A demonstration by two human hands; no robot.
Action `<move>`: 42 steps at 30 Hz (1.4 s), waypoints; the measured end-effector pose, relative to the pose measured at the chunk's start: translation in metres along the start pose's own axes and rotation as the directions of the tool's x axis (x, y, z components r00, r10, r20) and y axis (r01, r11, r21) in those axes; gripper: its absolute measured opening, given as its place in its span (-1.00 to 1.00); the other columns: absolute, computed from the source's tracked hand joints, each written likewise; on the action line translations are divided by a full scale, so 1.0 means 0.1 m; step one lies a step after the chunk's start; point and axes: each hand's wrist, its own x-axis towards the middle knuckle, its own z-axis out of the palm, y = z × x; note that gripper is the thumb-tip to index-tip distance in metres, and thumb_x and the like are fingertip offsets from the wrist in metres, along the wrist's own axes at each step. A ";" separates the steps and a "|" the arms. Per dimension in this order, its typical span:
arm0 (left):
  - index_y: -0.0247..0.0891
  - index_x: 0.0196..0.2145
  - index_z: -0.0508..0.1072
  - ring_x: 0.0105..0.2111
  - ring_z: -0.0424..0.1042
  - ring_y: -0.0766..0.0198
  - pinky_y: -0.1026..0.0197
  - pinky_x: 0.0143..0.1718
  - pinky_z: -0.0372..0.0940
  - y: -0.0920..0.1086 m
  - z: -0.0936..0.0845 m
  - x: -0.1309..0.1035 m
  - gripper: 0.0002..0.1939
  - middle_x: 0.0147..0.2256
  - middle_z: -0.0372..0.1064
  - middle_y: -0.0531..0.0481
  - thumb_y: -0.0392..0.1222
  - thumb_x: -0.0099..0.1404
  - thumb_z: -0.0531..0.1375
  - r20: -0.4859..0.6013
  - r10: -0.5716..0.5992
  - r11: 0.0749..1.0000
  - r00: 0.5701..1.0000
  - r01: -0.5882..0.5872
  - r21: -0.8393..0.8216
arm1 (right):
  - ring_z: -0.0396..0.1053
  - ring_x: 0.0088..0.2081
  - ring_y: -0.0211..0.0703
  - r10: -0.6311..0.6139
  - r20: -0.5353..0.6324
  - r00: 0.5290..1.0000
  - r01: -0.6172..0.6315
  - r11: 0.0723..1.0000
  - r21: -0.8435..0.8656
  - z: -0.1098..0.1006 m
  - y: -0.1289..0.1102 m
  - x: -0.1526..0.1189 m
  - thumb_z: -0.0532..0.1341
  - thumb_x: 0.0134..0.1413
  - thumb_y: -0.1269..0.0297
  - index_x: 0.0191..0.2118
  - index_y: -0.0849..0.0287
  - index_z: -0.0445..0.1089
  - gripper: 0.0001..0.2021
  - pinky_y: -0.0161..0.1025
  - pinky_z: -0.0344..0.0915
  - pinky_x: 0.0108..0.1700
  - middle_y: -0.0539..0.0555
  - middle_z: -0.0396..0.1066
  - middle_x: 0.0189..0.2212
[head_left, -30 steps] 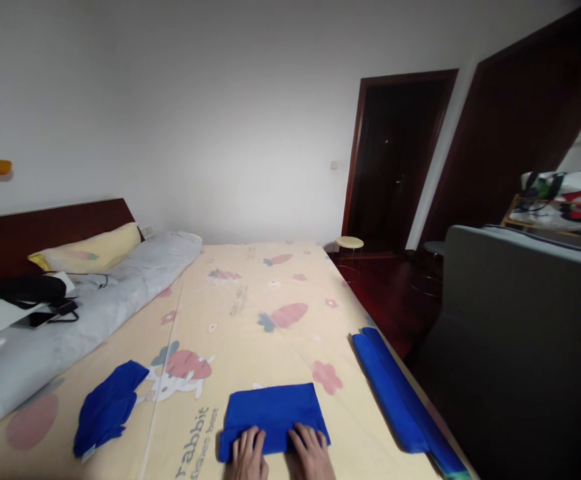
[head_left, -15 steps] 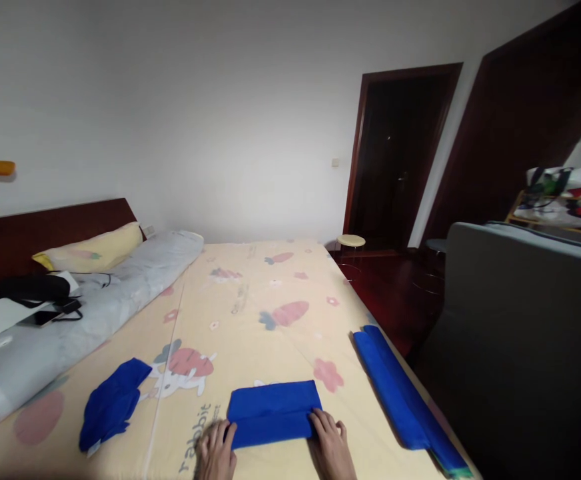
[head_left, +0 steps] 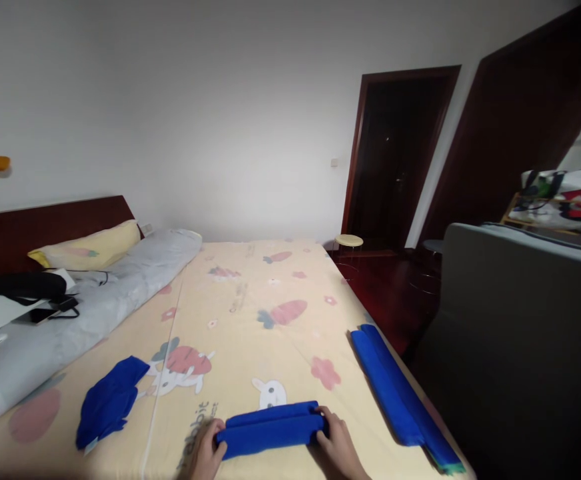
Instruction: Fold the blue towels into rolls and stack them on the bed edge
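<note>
A blue cloth (head_left: 272, 432), folded into a narrow strip, lies on the bed near its front edge. My left hand (head_left: 207, 448) grips its left end, with thumb and fingers round the edge. At the right end my right hand (head_left: 336, 440) pinches the cloth in the same way. To the left rests a crumpled blue cloth (head_left: 109, 402) with a small white tag. Long blue folded pieces (head_left: 395, 393), green at the near tip, lie along the bed's right edge.
The bed (head_left: 240, 340) has a patterned sheet. A grey rolled cover (head_left: 95, 333), a yellow pillow (head_left: 95, 248) and dark items lie at the left. Beyond the bed's right side are a stool (head_left: 349, 241) and a large grey panel (head_left: 510, 347).
The far part of the blue cloth has been folded toward me, making it narrower and uncovering a printed rabbit face. Both hands now grip its ends more tightly. The view has shifted slightly.
</note>
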 end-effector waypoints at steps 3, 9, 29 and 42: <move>-0.11 -0.26 0.45 -0.20 0.48 0.20 0.18 -0.11 0.37 0.04 0.05 0.09 -0.73 -0.28 0.51 0.04 -0.20 0.12 0.02 -0.022 -0.048 0.997 0.999 0.050 0.063 | 0.40 -0.12 -0.02 -0.071 -0.110 0.991 0.067 0.997 -0.038 0.11 0.06 0.10 0.02 0.11 0.20 0.05 0.06 0.31 -0.61 -0.10 0.26 -0.03 0.10 0.47 -0.14; -0.19 -0.15 0.47 0.01 0.39 0.07 -0.01 0.01 0.23 0.31 0.13 0.16 -0.66 -0.08 0.48 -0.10 -0.33 0.17 0.03 -0.104 -0.145 0.783 0.984 0.178 0.596 | 0.36 -0.08 0.03 -0.135 -0.251 0.959 0.059 0.955 -0.290 0.22 0.04 0.21 -0.01 0.20 0.26 -0.01 0.07 0.33 -0.70 -0.04 0.22 -0.05 0.16 0.43 -0.10; -0.06 0.08 0.40 0.07 0.33 0.10 0.04 0.08 0.17 -0.16 0.39 -0.12 -0.46 0.07 0.42 -0.02 -0.32 0.12 0.07 0.063 0.198 0.718 0.978 -0.189 0.670 | 0.30 0.03 0.01 -0.287 -0.079 0.955 0.239 0.898 -0.370 0.27 0.17 0.01 0.07 0.08 0.36 0.12 -0.04 0.28 -0.55 -0.04 0.11 0.05 0.05 0.37 0.09; -0.04 0.11 0.32 0.16 0.20 0.25 0.12 0.13 0.01 0.29 0.24 0.10 -0.36 0.11 0.35 0.01 -0.48 0.13 -0.06 0.171 -0.027 0.700 0.985 -0.104 0.706 | 0.27 -0.13 0.06 -0.092 -0.036 0.995 0.085 0.981 -0.175 -0.13 -0.53 0.32 0.08 -0.18 0.46 -0.24 0.17 0.38 -0.70 0.01 0.04 -0.02 0.14 0.42 -0.24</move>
